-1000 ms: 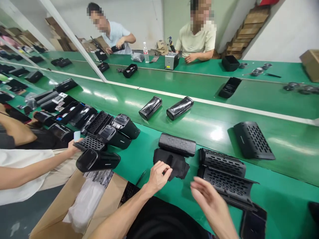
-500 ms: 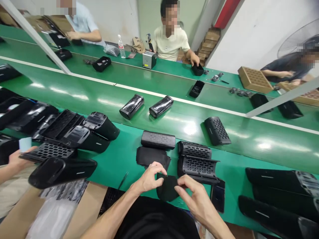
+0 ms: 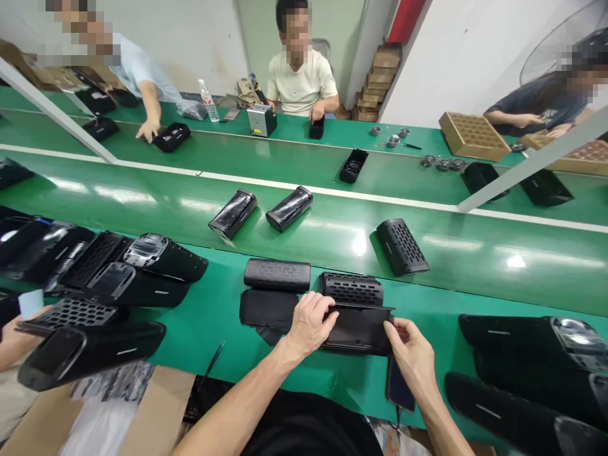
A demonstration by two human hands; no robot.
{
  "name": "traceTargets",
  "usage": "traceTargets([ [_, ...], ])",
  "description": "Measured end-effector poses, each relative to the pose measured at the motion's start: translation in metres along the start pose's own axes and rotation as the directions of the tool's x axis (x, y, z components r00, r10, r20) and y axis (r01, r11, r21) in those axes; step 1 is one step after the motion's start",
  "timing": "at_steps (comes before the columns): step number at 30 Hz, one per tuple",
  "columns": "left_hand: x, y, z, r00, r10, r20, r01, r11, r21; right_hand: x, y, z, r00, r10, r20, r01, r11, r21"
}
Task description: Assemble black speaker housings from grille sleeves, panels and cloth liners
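A thin black sheet [image 3: 358,326] lies in the hollow of a black slotted cover [image 3: 358,347], hiding its holes. At its left end, my left hand [image 3: 311,323] is closed with thumb and fingers on the sheet. My right hand [image 3: 412,347] pinches its right end, the thumb at the cover's edge. Behind them stands another slotted cover [image 3: 351,288], curved side up. Left of my left hand is a stack of thin black sheets [image 3: 266,309], with a closed black grille piece [image 3: 277,273] behind it.
A phone [image 3: 399,383] lies below my right hand, tweezers [image 3: 215,358] to the left. Black speaker housings [image 3: 517,342] sit at right, more [image 3: 142,291] at left beside a neighbour's hand [image 3: 19,335]. Several housings [image 3: 289,208] rest on the green belt [image 3: 332,234]. People work across it.
Both hands moved forward and right with the black sheet, from above the table edge onto the slotted cover. The view shifted slightly. Across the belt, a person's arm reached to a housing.
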State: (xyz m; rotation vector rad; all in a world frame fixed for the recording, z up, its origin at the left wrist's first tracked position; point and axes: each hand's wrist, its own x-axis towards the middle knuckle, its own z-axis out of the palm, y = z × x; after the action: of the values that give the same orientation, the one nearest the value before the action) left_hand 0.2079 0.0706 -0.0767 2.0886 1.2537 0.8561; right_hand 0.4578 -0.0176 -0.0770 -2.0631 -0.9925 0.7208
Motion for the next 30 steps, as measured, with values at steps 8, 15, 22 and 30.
traceTargets([
  [8,0.005,-0.017,0.005,0.992,-0.123,-0.021,0.122,0.991,-0.049,0.031,0.011,0.005,0.992,-0.119,-0.052,0.119,0.993,-0.007],
  [15,0.026,0.003,-0.023,0.941,-0.304,0.148,0.337,0.877,-0.343,0.033,-0.02,-0.014,0.994,-0.065,0.086,0.056,0.993,0.107],
  [22,0.021,0.02,-0.059,0.789,-0.416,0.451,0.614,0.547,-0.57,0.004,-0.051,-0.026,0.937,0.084,0.339,-0.197,0.929,0.313],
  [30,0.011,0.026,-0.071,0.794,-0.437,0.421,0.605,0.513,-0.608,-0.016,-0.053,-0.025,0.919,0.113,0.379,-0.262,0.89,0.372],
])
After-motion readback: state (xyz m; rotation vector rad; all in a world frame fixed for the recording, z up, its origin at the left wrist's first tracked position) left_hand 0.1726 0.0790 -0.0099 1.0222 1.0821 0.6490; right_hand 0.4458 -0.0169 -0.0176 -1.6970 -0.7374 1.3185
